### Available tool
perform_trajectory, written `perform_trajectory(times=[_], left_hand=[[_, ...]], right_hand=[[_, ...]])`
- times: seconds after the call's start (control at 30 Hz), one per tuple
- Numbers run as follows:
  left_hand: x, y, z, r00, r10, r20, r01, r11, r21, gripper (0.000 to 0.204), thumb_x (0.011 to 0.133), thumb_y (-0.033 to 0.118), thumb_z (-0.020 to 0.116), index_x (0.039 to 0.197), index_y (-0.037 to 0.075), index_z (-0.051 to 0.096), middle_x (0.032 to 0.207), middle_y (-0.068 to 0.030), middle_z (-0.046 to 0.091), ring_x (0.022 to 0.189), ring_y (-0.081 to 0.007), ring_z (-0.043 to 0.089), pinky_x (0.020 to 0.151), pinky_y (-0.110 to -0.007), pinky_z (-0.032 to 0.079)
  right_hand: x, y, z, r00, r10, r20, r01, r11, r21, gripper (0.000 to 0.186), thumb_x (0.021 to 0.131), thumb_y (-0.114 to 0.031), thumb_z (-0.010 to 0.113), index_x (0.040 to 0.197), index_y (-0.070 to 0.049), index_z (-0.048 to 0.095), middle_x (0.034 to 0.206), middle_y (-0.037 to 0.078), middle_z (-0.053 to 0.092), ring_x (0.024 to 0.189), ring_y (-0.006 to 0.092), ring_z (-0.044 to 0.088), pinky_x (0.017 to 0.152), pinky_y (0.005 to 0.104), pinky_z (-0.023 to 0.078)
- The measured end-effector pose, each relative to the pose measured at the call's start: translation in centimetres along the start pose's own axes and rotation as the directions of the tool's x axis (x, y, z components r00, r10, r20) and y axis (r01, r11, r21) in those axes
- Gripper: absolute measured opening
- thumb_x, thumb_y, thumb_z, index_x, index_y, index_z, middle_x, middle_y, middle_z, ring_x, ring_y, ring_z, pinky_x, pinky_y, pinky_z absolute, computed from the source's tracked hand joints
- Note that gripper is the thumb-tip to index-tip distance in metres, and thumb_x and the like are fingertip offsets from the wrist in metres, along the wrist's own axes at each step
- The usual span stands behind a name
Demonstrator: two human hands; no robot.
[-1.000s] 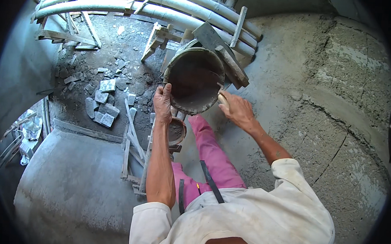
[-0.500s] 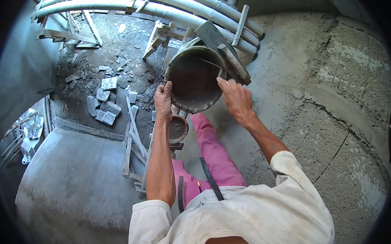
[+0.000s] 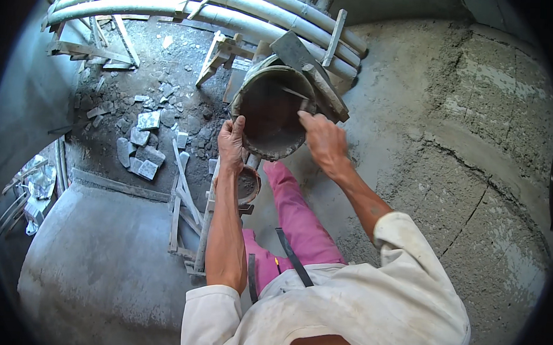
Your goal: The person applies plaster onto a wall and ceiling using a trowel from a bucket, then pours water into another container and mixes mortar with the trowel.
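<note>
A dark round bucket [image 3: 271, 156] with a mortar-crusted rim tilts its mouth toward me. My left hand [image 3: 231, 144] grips its left rim, thumb up along the outside and fingers mostly hidden. On the opposite side, my right hand [image 3: 325, 141] is closed round the handle of a trowel [image 3: 293, 92], whose thin metal part reaches into the bucket. The inside is dark, so how much mortar it contains is hard to make out. Below the bucket, beside my left forearm, sits a smaller round container [image 3: 258, 185] with grey material in it.
Wooden boards [image 3: 327, 91] lean right behind the bucket. Long curved pipes [image 3: 234, 21] cross the far side. Broken tile pieces [image 3: 148, 120] and rubble litter the ground at left. A wooden frame [image 3: 175, 220] stands by my left arm. Rough plastered wall [image 3: 475, 144] curves along the right.
My right hand has moved slightly left and down, bringing the trowel's handle further over the bucket's mouth. The left hand keeps its hold on the rim. The whole view has shifted a little.
</note>
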State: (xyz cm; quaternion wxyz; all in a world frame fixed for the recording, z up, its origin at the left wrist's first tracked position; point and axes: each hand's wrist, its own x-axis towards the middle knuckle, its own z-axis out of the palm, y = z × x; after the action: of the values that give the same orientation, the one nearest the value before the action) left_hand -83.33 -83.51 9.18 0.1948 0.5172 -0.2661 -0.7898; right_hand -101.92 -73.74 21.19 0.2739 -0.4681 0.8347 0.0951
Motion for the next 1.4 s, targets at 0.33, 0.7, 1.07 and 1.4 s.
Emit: perform_trajectory(times=[0.33,0.7,1.07,1.4], left_hand=[[-0.3,1.2,-0.6,0.999,-0.011,-0.039,0.015,0.994,0.108,0.031,0.093,0.041,0.070,0.082,0.017,0.054,0.072,0.0109,0.043,0.064,-0.0010,0.035,0.056,-0.021,0.030],[-0.6,0.3,0.8,0.998,-0.016,-0.068,0.019,0.999,0.043,0.034,0.091,0.040,0.072,0.076,0.019,0.050,0.068,0.0118,0.045,0.060,-0.0004,0.037,0.053,-0.020,0.030],[0.9,-0.1,-2.1,0.995,-0.017,-0.098,0.035,0.982,0.184,0.034,0.090,0.042,0.072,0.083,0.014,0.053,0.074,0.0071,0.053,0.064,-0.0026,0.045,0.057,-0.021,0.041],[-0.6,0.7,-0.6,0.961,0.158,-0.227,-0.100,0.963,0.250,0.046,0.087,0.043,0.076,0.105,0.007,0.052,0.082,0.0040,0.050,0.070,-0.0052,0.042,0.061,-0.022,0.037]], right_hand=[[-5.2,-1.5,1.7,0.925,-0.306,0.227,0.340,0.931,-0.130,0.031,0.087,-0.013,0.059,0.117,-0.006,0.057,0.090,0.016,0.065,0.076,0.0314,0.070,0.062,0.0393,0.057],[1.6,-0.2,2.4,0.984,-0.082,0.161,0.125,0.951,-0.282,0.029,0.089,-0.011,0.057,0.117,-0.004,0.057,0.091,0.019,0.068,0.082,0.0301,0.072,0.065,0.0380,0.057],[-0.3,1.3,3.1,0.725,-0.133,0.676,-0.681,0.005,0.732,0.043,0.090,-0.025,0.067,0.124,-0.002,0.055,0.096,0.014,0.068,0.068,0.0181,0.066,0.057,0.0338,0.053],[-4.3,-1.3,4.4,0.955,0.142,0.261,-0.221,0.926,0.305,0.060,0.085,-0.030,0.068,0.138,-0.007,0.051,0.121,0.024,0.064,0.106,0.0435,0.063,0.092,0.0476,0.050]])
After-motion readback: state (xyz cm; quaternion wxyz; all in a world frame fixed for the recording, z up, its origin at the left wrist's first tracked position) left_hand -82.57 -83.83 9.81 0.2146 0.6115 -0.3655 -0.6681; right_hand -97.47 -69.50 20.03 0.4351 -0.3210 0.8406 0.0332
